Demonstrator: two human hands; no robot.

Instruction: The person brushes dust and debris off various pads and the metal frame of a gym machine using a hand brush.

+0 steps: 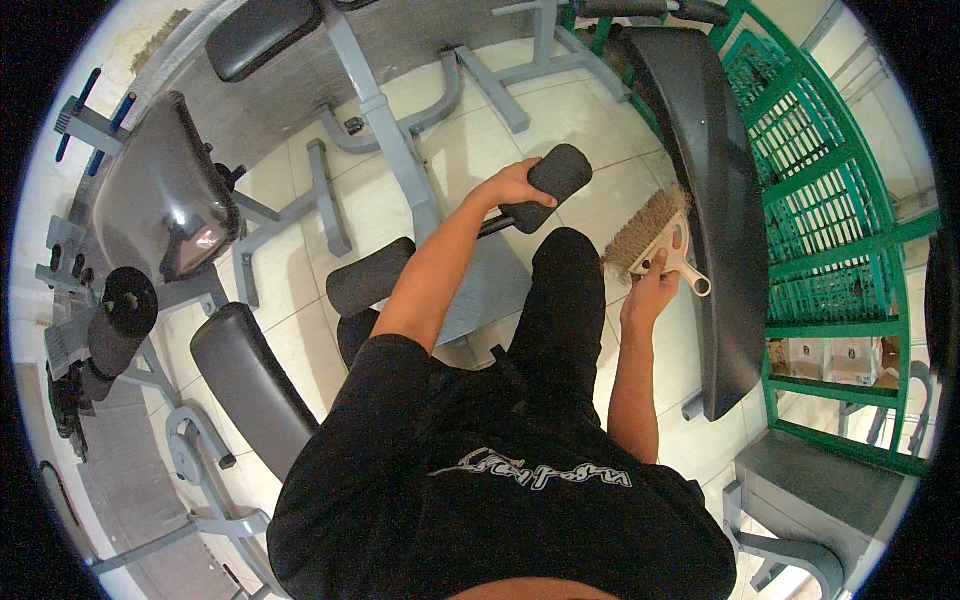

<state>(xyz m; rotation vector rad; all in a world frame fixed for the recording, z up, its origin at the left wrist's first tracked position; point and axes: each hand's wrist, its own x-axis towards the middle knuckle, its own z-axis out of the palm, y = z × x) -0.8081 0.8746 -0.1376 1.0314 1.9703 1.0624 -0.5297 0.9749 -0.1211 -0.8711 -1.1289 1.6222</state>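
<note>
My left hand [521, 185] grips a black foam roller pad [561, 178] on a gym machine, its fingers over the top and thumb along the near side. A second foam roller [370, 277] lies lower left, beside my left forearm. In my right hand [651, 291] is a hand brush [646, 234] with tan bristles and a cream plastic body, its bristles pointing up and left. The brush is close to the long black padded bench [705, 210], seen partly behind it; whether they touch I cannot tell.
Grey steel machine frames [375, 112] stand ahead on the tiled floor [285, 270]. A black padded seat [169, 195] and a padded bench [251, 371] are at the left. To the right rises a green metal rack [832, 262] with green crates and cardboard boxes [855, 360].
</note>
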